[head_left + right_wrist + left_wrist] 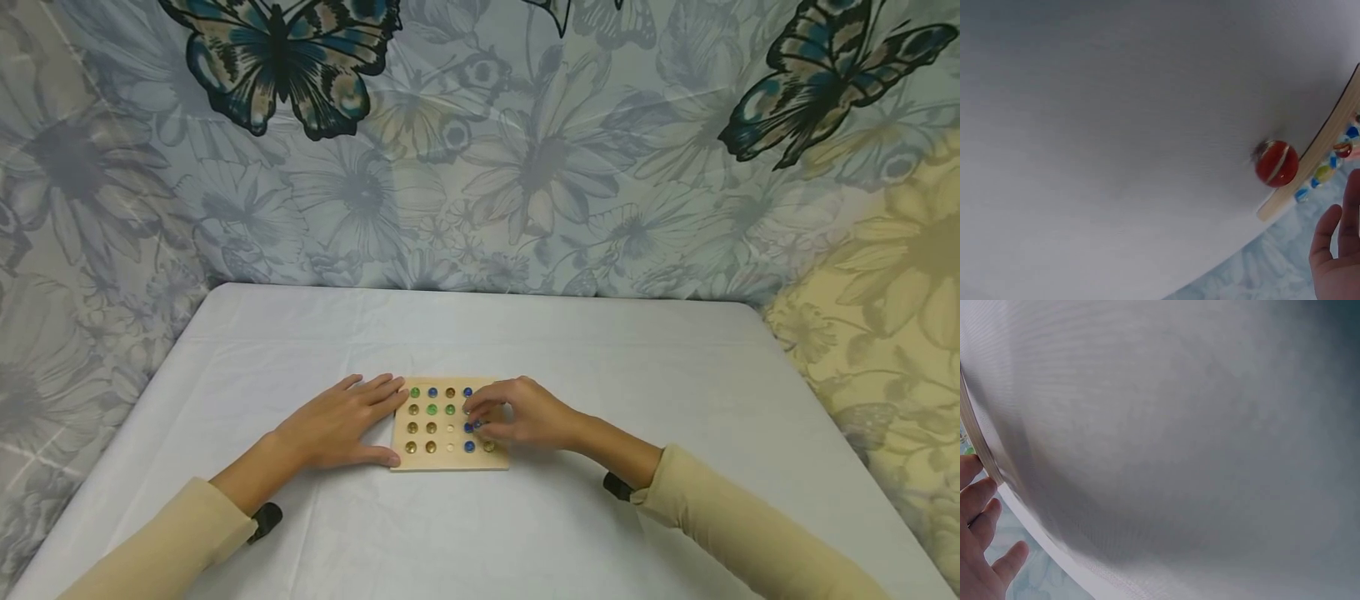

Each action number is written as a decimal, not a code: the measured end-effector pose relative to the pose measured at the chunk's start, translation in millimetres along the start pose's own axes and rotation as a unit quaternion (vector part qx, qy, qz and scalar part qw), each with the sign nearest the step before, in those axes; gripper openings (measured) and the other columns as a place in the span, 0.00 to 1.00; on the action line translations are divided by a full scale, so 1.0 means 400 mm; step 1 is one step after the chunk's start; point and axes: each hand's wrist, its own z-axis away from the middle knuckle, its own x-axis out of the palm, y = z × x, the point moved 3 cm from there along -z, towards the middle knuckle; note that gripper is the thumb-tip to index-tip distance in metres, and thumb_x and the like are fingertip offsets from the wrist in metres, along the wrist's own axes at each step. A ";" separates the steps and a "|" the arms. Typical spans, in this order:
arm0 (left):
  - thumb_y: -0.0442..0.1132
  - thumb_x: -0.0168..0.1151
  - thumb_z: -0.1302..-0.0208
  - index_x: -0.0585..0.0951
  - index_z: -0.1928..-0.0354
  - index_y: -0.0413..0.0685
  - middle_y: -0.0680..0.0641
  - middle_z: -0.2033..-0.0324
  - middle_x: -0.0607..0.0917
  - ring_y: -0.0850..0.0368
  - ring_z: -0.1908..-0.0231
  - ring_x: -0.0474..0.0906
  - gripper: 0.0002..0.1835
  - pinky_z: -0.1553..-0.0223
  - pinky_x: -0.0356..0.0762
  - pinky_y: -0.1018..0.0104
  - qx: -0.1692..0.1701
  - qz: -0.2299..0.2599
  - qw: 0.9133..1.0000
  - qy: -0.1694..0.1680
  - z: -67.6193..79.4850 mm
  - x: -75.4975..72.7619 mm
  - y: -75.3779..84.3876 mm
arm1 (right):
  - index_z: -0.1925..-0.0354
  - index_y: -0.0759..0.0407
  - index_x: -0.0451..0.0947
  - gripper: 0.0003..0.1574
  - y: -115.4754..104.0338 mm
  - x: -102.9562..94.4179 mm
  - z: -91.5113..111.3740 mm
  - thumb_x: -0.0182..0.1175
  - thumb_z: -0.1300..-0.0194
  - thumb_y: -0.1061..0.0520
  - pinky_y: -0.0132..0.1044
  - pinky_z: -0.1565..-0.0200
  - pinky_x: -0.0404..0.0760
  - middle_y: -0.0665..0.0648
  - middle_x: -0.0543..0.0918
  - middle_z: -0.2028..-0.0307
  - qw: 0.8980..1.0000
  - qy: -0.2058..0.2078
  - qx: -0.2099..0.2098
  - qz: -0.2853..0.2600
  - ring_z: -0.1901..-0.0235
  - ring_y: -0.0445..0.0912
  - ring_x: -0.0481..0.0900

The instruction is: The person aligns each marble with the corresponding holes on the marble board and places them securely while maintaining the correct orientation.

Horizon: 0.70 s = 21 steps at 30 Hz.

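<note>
A pale wooden board (450, 466) with rows of round hollows lies flat, holding several glass marbles: blue ones (469, 447), green ones (432, 409) and amber-brown ones (431, 447). My left hand (341, 423) rests at its left edge, fingers spread, fingertips touching the upper corner and thumb by the lower one. Over the right-hand columns, my right hand (531, 415) pinches a small bluish marble (477, 424) between thumb and fingers, partly hidden by them. In the right wrist view, a red marble (1277, 164) with a white stripe sits against the board's side; the head view hides it.
A white cloth covers the table (600, 358). Behind it hangs a butterfly-and-flower patterned curtain (525, 167). Dark wrist devices (266, 521) show at both sleeve cuffs.
</note>
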 end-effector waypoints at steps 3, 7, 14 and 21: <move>0.79 0.47 0.40 0.65 0.26 0.46 0.43 0.26 0.63 0.46 0.27 0.58 0.53 0.31 0.58 0.42 0.000 -0.001 1.000 -0.002 0.000 -0.001 0.000 | 0.49 0.62 0.83 0.20 -0.007 0.009 -0.012 0.71 0.41 0.64 0.37 0.46 0.80 0.50 0.88 0.58 1.000 -0.008 0.001 -0.007 0.57 0.38 0.85; 0.79 0.46 0.40 0.65 0.26 0.46 0.43 0.27 0.64 0.46 0.27 0.58 0.53 0.31 0.58 0.41 0.002 0.001 1.000 -0.001 0.000 -0.003 0.000 | 0.48 0.62 0.82 0.19 -0.010 0.023 -0.027 0.70 0.39 0.63 0.36 0.51 0.82 0.49 0.88 0.58 1.000 -0.019 0.004 -0.004 0.57 0.36 0.84; 0.78 0.47 0.40 0.65 0.26 0.46 0.43 0.26 0.63 0.46 0.27 0.58 0.53 0.31 0.58 0.41 0.005 0.004 1.000 -0.002 0.000 -0.004 0.000 | 0.47 0.60 0.82 0.20 -0.015 0.045 -0.047 0.70 0.38 0.63 0.32 0.50 0.80 0.47 0.88 0.57 0.999 -0.034 0.005 0.014 0.55 0.33 0.82; 0.78 0.48 0.40 0.65 0.26 0.45 0.42 0.27 0.64 0.45 0.27 0.59 0.52 0.31 0.59 0.40 0.009 0.008 1.000 0.003 0.001 -0.005 0.001 | 0.49 0.58 0.83 0.18 -0.019 0.062 -0.059 0.69 0.38 0.63 0.31 0.48 0.79 0.45 0.88 0.58 0.999 -0.050 0.003 0.002 0.56 0.32 0.82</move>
